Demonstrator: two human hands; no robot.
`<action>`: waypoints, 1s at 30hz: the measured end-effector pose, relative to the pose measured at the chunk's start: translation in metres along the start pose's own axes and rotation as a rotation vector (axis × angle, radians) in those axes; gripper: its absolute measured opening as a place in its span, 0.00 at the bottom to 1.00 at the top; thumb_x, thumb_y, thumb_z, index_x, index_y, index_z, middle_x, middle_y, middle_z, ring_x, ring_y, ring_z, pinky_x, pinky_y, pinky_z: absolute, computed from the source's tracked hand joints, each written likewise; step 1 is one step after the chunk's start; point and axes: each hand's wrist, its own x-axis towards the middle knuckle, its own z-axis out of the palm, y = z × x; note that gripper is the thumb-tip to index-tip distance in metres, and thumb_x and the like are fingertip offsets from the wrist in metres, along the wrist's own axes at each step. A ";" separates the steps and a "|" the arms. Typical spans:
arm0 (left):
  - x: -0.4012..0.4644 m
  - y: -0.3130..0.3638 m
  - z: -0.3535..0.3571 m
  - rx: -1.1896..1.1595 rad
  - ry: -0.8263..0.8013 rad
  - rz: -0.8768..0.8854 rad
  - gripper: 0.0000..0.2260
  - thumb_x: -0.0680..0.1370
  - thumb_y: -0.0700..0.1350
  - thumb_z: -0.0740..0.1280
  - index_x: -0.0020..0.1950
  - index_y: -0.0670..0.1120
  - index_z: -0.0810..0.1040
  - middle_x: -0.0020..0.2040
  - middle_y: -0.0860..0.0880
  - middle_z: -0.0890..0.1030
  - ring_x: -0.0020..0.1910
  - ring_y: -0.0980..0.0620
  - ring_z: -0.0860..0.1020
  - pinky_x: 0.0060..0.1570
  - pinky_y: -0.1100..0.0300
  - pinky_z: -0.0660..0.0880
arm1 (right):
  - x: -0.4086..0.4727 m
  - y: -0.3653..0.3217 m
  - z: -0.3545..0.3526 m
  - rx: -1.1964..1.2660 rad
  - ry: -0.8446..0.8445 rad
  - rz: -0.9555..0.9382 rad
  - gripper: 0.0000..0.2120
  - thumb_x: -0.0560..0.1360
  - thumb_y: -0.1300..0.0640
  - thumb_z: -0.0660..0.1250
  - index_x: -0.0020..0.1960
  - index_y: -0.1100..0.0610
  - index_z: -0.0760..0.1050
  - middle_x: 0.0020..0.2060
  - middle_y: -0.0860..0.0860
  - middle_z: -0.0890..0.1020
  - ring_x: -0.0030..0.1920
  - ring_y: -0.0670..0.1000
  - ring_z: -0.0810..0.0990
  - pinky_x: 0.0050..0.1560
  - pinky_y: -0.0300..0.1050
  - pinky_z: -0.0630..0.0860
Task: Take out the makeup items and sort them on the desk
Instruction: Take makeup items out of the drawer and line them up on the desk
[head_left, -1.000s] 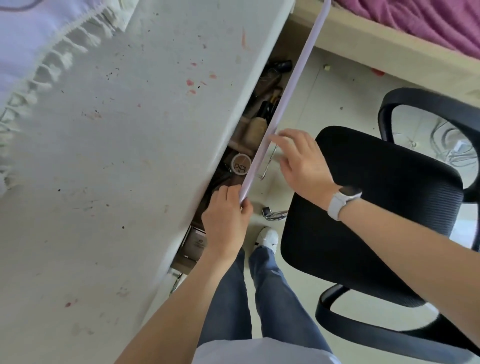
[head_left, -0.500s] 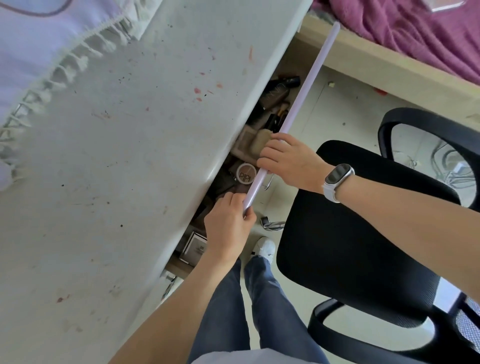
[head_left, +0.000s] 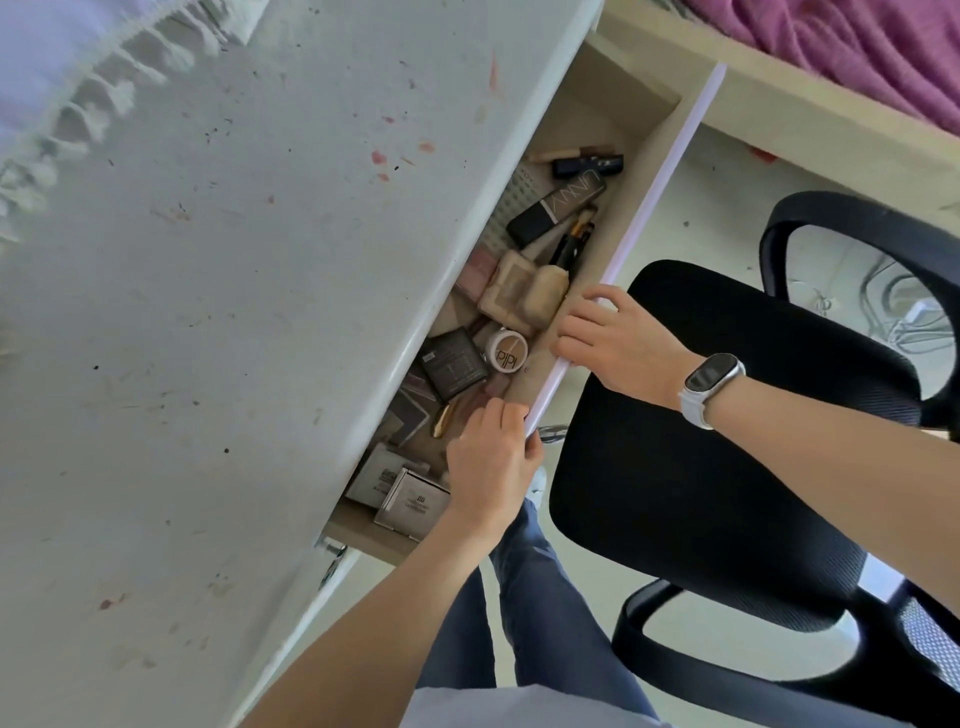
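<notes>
both hands on the pale lilac front panel of the pull-out drawer (head_left: 670, 208), drawer part-way out from under the stained white surface (head_left: 234, 312). left hand (head_left: 491, 467) curls its fingers (head_left: 511, 415) over the panel's top edge near its near end; right hand (head_left: 618, 343), white smartwatch (head_left: 709, 387) on the wrist, grips the same edge further along, fingers (head_left: 576, 330) hooked over to the inside. neither hand holds any makeup.

makeup items lie loose in the wooden drawer tray (head_left: 613, 114), none on the surface yet. seen: round cream jar with printed lid (head_left: 506, 351), dark square compact (head_left: 454, 364), beige compacts (head_left: 519, 291), long black lettered box (head_left: 556, 208), black-handled brushes (head_left: 571, 244), small pale cartons (head_left: 410, 504) at the near end.

key relation: items sit just inside the panel, on the surface side of both sets of fingers. the jar lies between the two hands, about level with the right fingers and closest to them; the cartons are beside the left wrist. the long box and brushes run roughly along the drawer's length, so a reach from the right hand would meet them end-on.

judgement: opening step; nothing taken out yet.

black mesh office chair (head_left: 727, 441) right behind the panel.
</notes>
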 end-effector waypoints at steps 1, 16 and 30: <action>0.000 0.000 0.000 0.002 -0.008 -0.002 0.09 0.63 0.41 0.75 0.37 0.42 0.77 0.31 0.48 0.75 0.28 0.52 0.74 0.21 0.65 0.69 | 0.000 0.000 0.000 0.005 -0.007 0.004 0.13 0.70 0.67 0.57 0.44 0.54 0.77 0.40 0.49 0.79 0.43 0.53 0.79 0.59 0.48 0.72; 0.041 -0.031 0.010 0.184 -0.307 -0.207 0.20 0.80 0.45 0.57 0.72 0.42 0.61 0.72 0.42 0.62 0.71 0.42 0.59 0.63 0.47 0.65 | 0.045 0.025 -0.008 0.222 -0.187 0.287 0.16 0.75 0.59 0.56 0.62 0.57 0.71 0.59 0.53 0.75 0.62 0.55 0.70 0.62 0.49 0.61; 0.054 -0.040 0.019 0.486 -0.196 -0.126 0.28 0.65 0.56 0.75 0.61 0.44 0.77 0.52 0.47 0.80 0.48 0.48 0.80 0.51 0.52 0.75 | 0.091 0.065 0.013 0.140 -0.591 0.388 0.15 0.74 0.62 0.60 0.59 0.56 0.71 0.56 0.53 0.75 0.59 0.56 0.66 0.49 0.48 0.65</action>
